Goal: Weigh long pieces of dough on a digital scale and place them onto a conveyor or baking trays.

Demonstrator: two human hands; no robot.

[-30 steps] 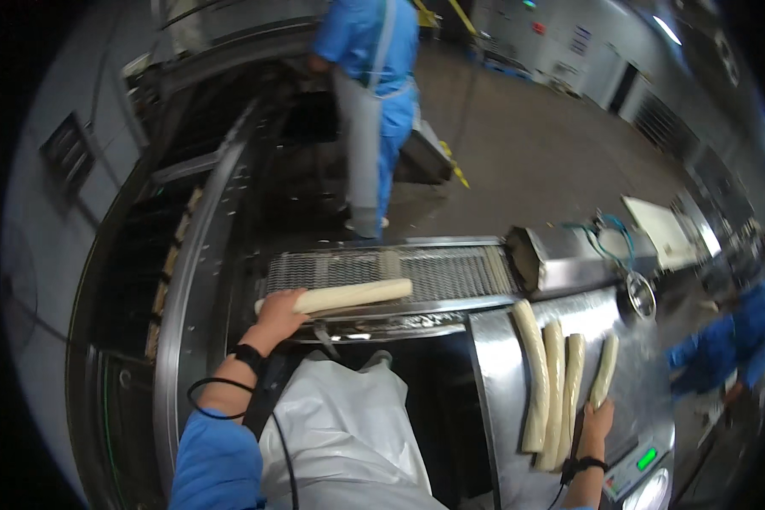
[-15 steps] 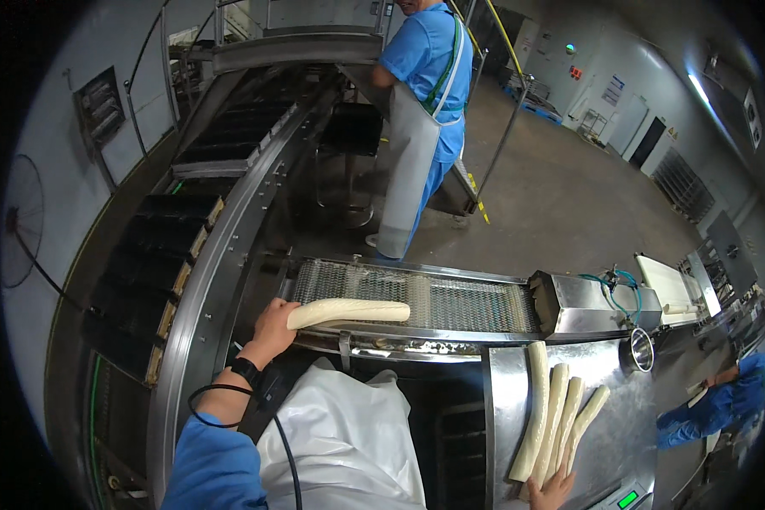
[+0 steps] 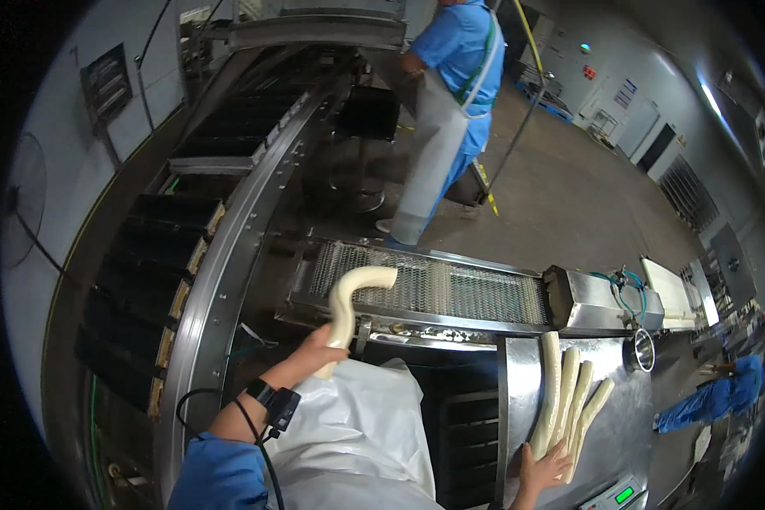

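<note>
My left hand (image 3: 316, 350) is closed around the lower end of a long, pale dough roll (image 3: 342, 308). The roll stands up from my fist and bends over to the right in a hook, its far end above the near part of the mesh conveyor (image 3: 416, 282). Several more dough rolls (image 3: 567, 389) lie side by side on the steel table (image 3: 629, 404) at my right, fanned out toward the far end. Resting on their near ends is my right hand (image 3: 546, 466), fingers spread.
A metal housing (image 3: 608, 297) covers the conveyor's right part, with a steel bowl (image 3: 640, 350) near it. A scale (image 3: 616, 495) with a green display sits at the table's near edge. Dark trays (image 3: 136, 280) line the rail at left. A co-worker (image 3: 455, 119) stands beyond the conveyor.
My left hand has come nearer and to the right, and its dough roll has gone from lying level to a bent hook. My right hand has moved farther onto the rolls.
</note>
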